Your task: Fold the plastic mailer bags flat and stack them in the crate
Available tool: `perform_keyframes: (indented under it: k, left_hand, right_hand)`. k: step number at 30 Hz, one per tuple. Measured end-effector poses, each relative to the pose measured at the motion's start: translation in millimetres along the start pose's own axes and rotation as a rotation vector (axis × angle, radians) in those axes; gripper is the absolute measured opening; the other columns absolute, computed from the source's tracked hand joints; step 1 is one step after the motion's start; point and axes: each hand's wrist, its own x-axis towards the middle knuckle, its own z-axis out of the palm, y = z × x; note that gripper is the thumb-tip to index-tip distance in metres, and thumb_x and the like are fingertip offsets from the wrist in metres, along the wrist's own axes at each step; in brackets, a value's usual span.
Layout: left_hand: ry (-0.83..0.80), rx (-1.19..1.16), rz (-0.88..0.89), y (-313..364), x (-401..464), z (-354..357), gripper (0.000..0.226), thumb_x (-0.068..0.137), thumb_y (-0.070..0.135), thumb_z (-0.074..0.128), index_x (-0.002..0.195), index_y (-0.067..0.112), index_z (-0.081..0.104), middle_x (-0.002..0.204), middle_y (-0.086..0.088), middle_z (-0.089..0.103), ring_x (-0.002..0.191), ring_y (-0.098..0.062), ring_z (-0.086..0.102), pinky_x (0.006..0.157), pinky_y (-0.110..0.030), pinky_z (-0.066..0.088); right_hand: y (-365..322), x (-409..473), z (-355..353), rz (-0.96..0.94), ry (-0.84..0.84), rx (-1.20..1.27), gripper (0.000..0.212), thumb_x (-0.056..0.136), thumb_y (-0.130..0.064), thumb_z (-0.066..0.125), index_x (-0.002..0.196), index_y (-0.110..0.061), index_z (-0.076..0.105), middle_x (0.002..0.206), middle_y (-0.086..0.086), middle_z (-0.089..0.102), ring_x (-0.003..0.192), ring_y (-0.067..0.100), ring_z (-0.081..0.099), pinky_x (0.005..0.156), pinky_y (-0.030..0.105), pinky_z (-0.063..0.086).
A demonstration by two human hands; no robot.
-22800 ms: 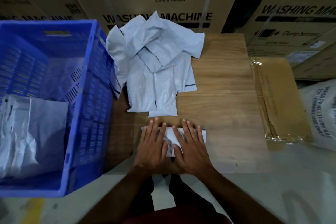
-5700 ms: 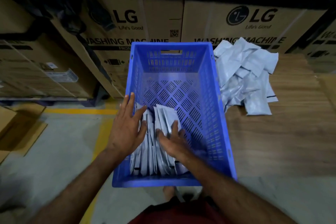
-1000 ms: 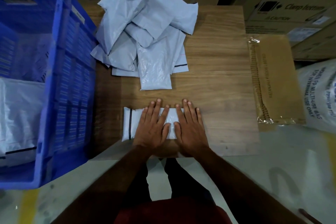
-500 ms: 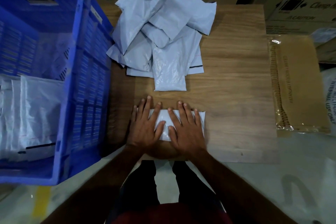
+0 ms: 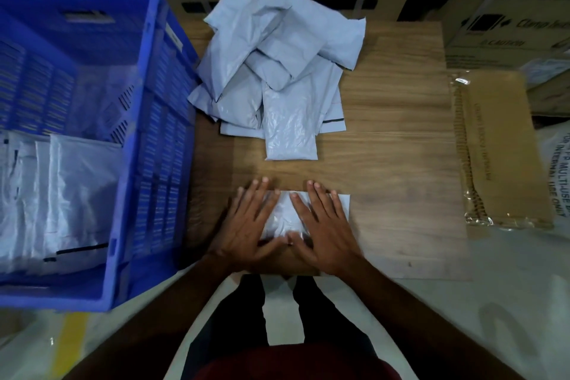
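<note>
Both palms flat, fingers straight and spread: left hand and right hand side by side on the folded mailer bag at the near edge of the wooden board. Best pressed from the middle outward to drive air out and sharpen the crease, thumbs pinning the near edge. Then lifted by the fold, not a loose corner. Blue crate just left, holding folded bags; unfolded pile beyond, untouched.

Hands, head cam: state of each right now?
Left hand: open, fingers straight, pressing flat on the folded mailer bag.
Right hand: open, fingers straight, pressing the same bag down on the wooden table.
</note>
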Motion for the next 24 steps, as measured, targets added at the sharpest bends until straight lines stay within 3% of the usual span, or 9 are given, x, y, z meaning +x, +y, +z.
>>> perform_keyframes:
  k: [3,6,10,13,15,17,19,21,24]
  left_hand:
    - [-0.108,0.033,0.16,-10.2,-5.6,2.6,0.085,0.103,0.065,0.038,0.167,0.019,0.006,0.172,-0.018,0.007,0.158,-0.034,0.015,0.125,-0.052,0.019]
    - [-0.032,0.097,0.155,-6.1,4.2,-2.4,0.075,0.104,0.05,0.033,0.166,0.023,0.0,0.164,-0.022,0.033,0.146,-0.037,0.044,0.123,-0.046,0.029]
    - [-0.009,0.1,0.112,5.8,13.2,-30.2,0.067,0.108,0.052,0.022,0.165,0.019,0.01,0.162,-0.021,0.038,0.136,-0.032,0.057,0.108,-0.042,0.048]
    - [-0.017,0.098,0.114,10.4,16.7,-47.0,0.072,0.097,0.04,0.047,0.161,0.014,0.025,0.162,-0.025,0.034,0.115,-0.029,0.07,0.093,-0.036,0.057]
    - [-0.027,0.084,0.097,13.6,17.4,-57.3,0.093,0.081,0.026,0.072,0.162,0.017,0.025,0.164,-0.021,0.034,0.101,-0.026,0.074,0.076,-0.031,0.06]
    - [-0.007,0.083,0.07,14.8,17.5,-69.1,0.109,0.067,0.018,0.082,0.161,0.019,0.027,0.162,-0.014,0.04,0.093,-0.023,0.074,0.065,-0.028,0.058]
    - [0.073,0.028,0.089,14.2,16.4,-80.0,0.094,0.076,0.024,0.076,0.159,0.02,0.032,0.156,-0.008,0.048,0.089,-0.021,0.073,0.064,-0.027,0.056]
    - [0.113,-0.09,0.069,13.3,15.1,-88.8,0.068,0.091,0.037,0.061,0.153,0.022,0.039,0.146,-0.003,0.053,0.091,-0.022,0.072,0.066,-0.029,0.058]
    - [0.075,-0.284,-0.119,4.1,15.7,-86.7,0.066,0.094,0.052,0.053,0.151,0.023,0.04,0.133,-0.003,0.058,0.098,-0.028,0.07,0.077,-0.04,0.06]
  right_hand:
    - [14.6,-22.5,-11.8,-0.098,-0.063,-0.032,0.088,0.099,-0.065,0.046,0.167,-0.02,0.013,0.174,0.015,0.004,0.161,0.029,0.0,0.129,0.056,0.01]
    - [15.6,-27.0,-11.5,-0.11,-0.063,-0.068,0.087,0.098,-0.053,0.054,0.167,-0.021,0.013,0.173,0.017,0.006,0.161,0.029,0.004,0.128,0.054,0.011]
    - [2.9,-10.6,-18.9,0.026,0.018,-0.198,0.08,0.089,-0.041,0.056,0.162,-0.019,0.034,0.166,0.023,0.029,0.149,0.039,0.036,0.121,0.055,0.026]
    - [-5.9,-4.6,-36.6,0.083,0.132,-0.191,0.06,0.097,-0.029,0.039,0.156,-0.018,0.048,0.16,0.023,0.042,0.139,0.041,0.052,0.116,0.056,0.04]
    - [-7.4,-4.4,-47.4,0.033,0.158,-0.214,0.059,0.097,-0.022,0.037,0.154,-0.017,0.049,0.159,0.023,0.044,0.134,0.04,0.056,0.112,0.055,0.045]
    - [-6.0,-3.2,-57.7,-0.01,0.16,-0.233,0.068,0.088,-0.015,0.035,0.155,-0.016,0.048,0.157,0.023,0.047,0.124,0.04,0.063,0.104,0.053,0.053]
    - [-4.0,-1.1,-72.2,-0.003,0.133,-0.217,0.076,0.079,-0.015,0.035,0.154,-0.016,0.044,0.148,0.021,0.057,0.097,0.036,0.071,0.081,0.042,0.06]
    - [-2.7,1.2,-84.3,0.006,0.127,-0.162,0.078,0.074,-0.02,0.038,0.152,-0.016,0.047,0.131,0.013,0.069,0.072,0.03,0.07,0.061,0.034,0.056]
    - [4.5,9.0,-91.1,0.018,0.074,-0.014,0.08,0.074,-0.028,0.037,0.153,-0.017,0.049,0.124,0.006,0.068,0.077,0.029,0.07,0.064,0.037,0.058]
